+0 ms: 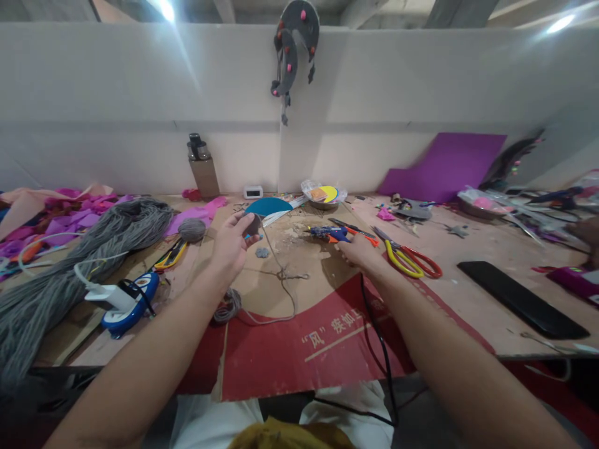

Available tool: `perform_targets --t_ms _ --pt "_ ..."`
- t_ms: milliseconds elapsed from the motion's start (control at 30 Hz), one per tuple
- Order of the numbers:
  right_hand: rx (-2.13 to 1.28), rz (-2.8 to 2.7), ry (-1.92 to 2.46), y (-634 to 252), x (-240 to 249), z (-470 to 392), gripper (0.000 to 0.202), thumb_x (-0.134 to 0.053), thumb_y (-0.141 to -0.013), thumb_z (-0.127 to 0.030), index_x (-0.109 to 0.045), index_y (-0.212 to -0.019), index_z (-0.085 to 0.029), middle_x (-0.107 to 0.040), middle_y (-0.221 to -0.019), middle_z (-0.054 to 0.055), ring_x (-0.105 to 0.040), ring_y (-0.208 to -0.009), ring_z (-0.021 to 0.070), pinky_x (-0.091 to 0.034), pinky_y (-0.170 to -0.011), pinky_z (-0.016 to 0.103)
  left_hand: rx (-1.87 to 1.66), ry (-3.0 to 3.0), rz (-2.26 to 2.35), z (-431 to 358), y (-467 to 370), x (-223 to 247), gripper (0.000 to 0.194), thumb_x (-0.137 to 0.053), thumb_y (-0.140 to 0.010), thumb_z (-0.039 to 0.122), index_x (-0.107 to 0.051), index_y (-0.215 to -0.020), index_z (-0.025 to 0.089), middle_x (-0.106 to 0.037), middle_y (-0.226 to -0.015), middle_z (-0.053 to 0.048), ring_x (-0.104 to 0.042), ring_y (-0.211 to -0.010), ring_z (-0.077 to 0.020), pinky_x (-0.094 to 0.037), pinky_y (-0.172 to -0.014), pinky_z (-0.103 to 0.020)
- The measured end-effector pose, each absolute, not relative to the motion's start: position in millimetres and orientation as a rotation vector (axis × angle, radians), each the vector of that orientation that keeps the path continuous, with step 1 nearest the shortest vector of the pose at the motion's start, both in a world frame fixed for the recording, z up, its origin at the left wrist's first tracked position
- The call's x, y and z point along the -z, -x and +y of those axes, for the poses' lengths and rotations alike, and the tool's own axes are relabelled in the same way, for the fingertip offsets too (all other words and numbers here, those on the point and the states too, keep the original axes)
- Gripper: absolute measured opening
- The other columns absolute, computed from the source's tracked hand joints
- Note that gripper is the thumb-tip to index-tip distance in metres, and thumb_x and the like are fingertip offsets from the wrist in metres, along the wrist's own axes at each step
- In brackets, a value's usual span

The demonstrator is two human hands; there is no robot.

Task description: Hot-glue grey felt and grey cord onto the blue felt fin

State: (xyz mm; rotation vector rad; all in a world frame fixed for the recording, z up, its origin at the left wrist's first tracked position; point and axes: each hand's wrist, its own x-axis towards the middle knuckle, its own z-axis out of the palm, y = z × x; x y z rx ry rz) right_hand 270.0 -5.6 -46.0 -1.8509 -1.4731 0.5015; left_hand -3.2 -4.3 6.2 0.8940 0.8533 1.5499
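Evidently the left hand (pixel 233 243) pinches a small dark grey piece (pixel 253 225) narrowly between thumb and fingers, the piece sitting at the fingertips, near the blue disc (pixel 268 207). The right hand (pixel 358 249) is closed on the handle end of a blue glue gun (pixel 327 232), whose nozzle faces the left hand. Between them, grey cord (pixel 294 299) loops over brown and red cardboard (pixel 281 355). Scissors with yellow and red handles (pixel 406 257) lie just beside the right hand; grey yarn (pixel 116 237) spreads at left. Behind the worktable (pixel 449 280), a pale partition (pixel 140 81) carries a hanging grey crescent ornament (pixel 304 22)
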Motion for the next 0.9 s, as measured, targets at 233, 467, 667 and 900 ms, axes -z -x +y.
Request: perform_targets --t_ms 233,467,667,900 --pt "-0.579 -1.235 1.464 -260 33 -12 0.024 -0.055 -0.072 -0.031 -0.053 -0.093 -0.021 -0.052 -0.071 -0.004 -0.051 -0.06 0.0128 -0.046 -0.057 0.026 -1.521 -0.834 0.872 -3 4 -5 0.02 -0.076 -0.068 0.024 -0.061 -0.081 0.017 -0.065 -0.076 0.0 -0.06 -0.064 -0.0104 -0.046 -0.046 -0.017" --pt "-0.823 -1.365 0.965 -232 6 -47 0.038 -0.058 -0.081 -0.036 -0.044 -0.115 -0.026 -0.062 -0.106 0.004 -0.058 -0.071 0.0135 -0.051 -0.064 0.029 -1.498 -0.844 0.931 -6 2 -1 0.023 -0.078 -0.065 0.025 -0.061 -0.079 0.017 -0.065 -0.073 0.001 -0.059 -0.061 -0.0094 -0.046 -0.048 -0.017" --pt "-0.714 -1.573 1.142 -221 2 -60 0.041 -0.055 -0.084 -0.036 -0.047 -0.121 -0.022 -0.064 -0.09 0.004 -0.057 -0.069 0.0163 -0.049 -0.065 0.031 -1.462 -0.897 0.965 -8 -1 0 0.025 -0.08 -0.064 0.027 -0.062 -0.079 0.018 -0.066 -0.074 0.001 -0.06 -0.061 -0.0097 -0.047 -0.049 -0.018" --pt "-0.414 -1.735 1.226 -219 7 -58 0.044 -0.051 -0.089 -0.036 -0.048 -0.129 -0.018 -0.062 -0.122 0.013 -0.058 -0.108 0.0262 -0.044 -0.097 0.042 -1.42 -0.931 0.937 -15 -6 -3 0.027 -0.08 -0.064 0.029 -0.061 -0.079 0.017 -0.066 -0.073 0.0 -0.061 -0.062 -0.0114 -0.048 -0.05 -0.019"
